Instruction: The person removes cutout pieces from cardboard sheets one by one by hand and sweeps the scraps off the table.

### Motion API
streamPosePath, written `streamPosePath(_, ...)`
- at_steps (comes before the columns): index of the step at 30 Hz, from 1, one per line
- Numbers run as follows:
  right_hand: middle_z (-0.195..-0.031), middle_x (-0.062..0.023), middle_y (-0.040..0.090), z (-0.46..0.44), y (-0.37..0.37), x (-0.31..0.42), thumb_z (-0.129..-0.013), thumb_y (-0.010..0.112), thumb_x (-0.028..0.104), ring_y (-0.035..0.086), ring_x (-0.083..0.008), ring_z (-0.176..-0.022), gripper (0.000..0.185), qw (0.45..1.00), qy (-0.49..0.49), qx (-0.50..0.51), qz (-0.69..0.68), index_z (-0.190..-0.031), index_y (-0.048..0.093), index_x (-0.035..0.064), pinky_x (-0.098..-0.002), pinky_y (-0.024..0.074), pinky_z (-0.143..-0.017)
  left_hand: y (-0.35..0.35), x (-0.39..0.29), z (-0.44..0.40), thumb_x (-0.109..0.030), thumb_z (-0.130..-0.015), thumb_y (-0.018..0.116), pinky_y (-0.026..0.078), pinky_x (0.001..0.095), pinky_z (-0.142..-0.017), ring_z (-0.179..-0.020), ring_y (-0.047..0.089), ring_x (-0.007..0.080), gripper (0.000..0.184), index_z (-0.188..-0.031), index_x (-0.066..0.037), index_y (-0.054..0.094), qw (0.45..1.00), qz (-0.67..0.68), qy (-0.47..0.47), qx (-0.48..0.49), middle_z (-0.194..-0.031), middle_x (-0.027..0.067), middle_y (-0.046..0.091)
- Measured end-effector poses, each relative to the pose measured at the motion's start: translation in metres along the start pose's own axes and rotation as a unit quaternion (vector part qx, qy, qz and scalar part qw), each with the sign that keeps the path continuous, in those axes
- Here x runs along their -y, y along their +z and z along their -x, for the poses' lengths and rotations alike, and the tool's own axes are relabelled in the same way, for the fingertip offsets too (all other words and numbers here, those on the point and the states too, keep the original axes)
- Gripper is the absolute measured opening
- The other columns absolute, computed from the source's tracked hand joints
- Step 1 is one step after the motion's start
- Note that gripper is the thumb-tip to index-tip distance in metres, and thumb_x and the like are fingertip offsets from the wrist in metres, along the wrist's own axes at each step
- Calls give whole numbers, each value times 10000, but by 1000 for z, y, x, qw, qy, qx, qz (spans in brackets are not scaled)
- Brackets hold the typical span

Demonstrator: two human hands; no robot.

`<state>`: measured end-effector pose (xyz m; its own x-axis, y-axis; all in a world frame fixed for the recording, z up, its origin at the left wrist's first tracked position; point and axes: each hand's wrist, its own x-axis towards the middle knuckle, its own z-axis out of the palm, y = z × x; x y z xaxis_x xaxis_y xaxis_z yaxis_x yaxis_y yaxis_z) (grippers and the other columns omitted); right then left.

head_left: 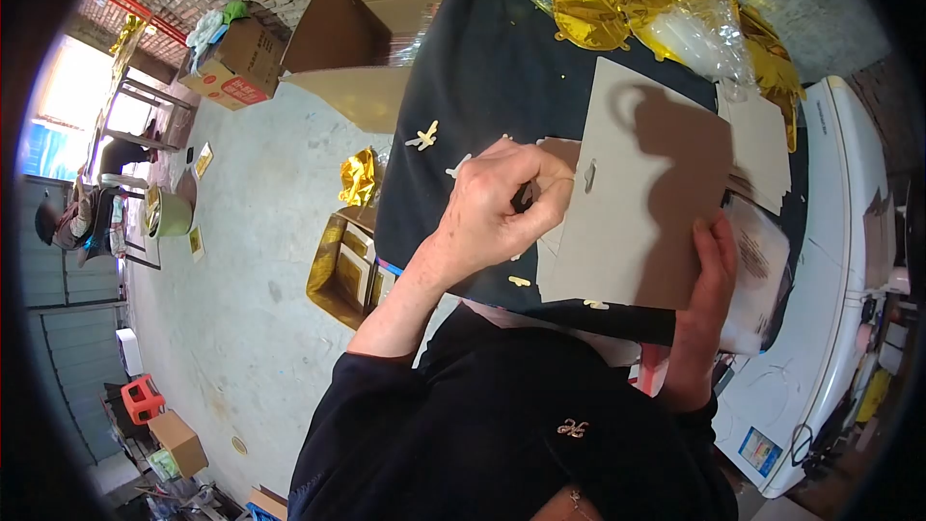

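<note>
The left hand (502,198) is curled, thumb and fingertips drawn together in a pinch at the left edge of a grey-brown card (617,232); whether anything thin sits between them cannot be told. The right hand (712,251) grips the card by its right edge, fingers over the face turned toward the wearer; the thumb is hidden. The card is tilted up in front of the body, over the near right part of a table spread with dark cloth (463,58). A slot-shaped hole (590,177) is cut near the card's left edge, just beside the left fingertips, and a dark shadow covers much of its right half.

Small pale cut-out scraps (519,281) lie scattered on the cloth, some near the left hand, others by the card's lower edge. To the right of the card is a clear plastic bag (757,285); farther back on the right are pale cards (762,150). Crumpled gold foil (593,0) spreads over the table's far end, with clear plastic wrap (699,39) on it.

Beyond the table, a white appliance (820,299) stands at right. On the concrete floor (256,222) to the left are an open cardboard box (352,96) at the far side, a gold-lined box (328,285) nearer, and a red stool (143,398) at the near far-left.
</note>
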<state>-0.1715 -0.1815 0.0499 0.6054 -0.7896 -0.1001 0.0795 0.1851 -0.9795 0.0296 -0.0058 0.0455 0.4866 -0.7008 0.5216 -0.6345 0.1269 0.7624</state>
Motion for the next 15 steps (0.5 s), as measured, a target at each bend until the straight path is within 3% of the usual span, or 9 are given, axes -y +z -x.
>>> streamPosePath(2,-1001,10,629,2,2,1,-996,536,136,550,-52,-885,147,1000,-7,-5,-4,-1092,612,55,-199,434,-781,1,-1,2,14,-784,645,493,291,-702,-698,621,184,49,-821,-14,627,997,46,-55,12,-741,53,643)
streamPosePath(5,-1011,5,635,1,-2,-2,-996,534,134,560,-57,-894,159,1000,-12,-13,0,-1108,612,52,-204,440,-795,-1,-3,-1,25,-779,636,489,292,-699,-691,621,181,55,-803,-16,610,997,50,-49,15,-739,52,631)
streamPosePath(8,-1014,-1,644,2,4,6,-998,532,134,576,-62,-899,170,1000,19,-8,-12,-1119,615,49,-206,446,-801,4,4,-5,34,-732,643,449,312,-649,-594,545,193,132,-738,-68,561,998,20,49,-38,-652,21,563)
streamPosePath(11,-1005,-6,652,0,9,12,-1000,527,133,588,-65,-894,174,998,60,19,-21,-1121,617,46,-205,449,-801,1,12,-9,36,-718,648,447,329,-644,-607,543,237,140,-737,-72,561,984,-64,154,-55,-652,38,539)
streamPosePath(15,-989,-3,652,-3,15,6,-1004,520,133,588,-62,-880,163,997,67,29,-15,-1100,618,43,-204,449,-795,-15,20,-8,46,-719,640,498,347,-728,-741,639,251,131,-819,-36,628,982,-137,120,-45,-773,76,646)
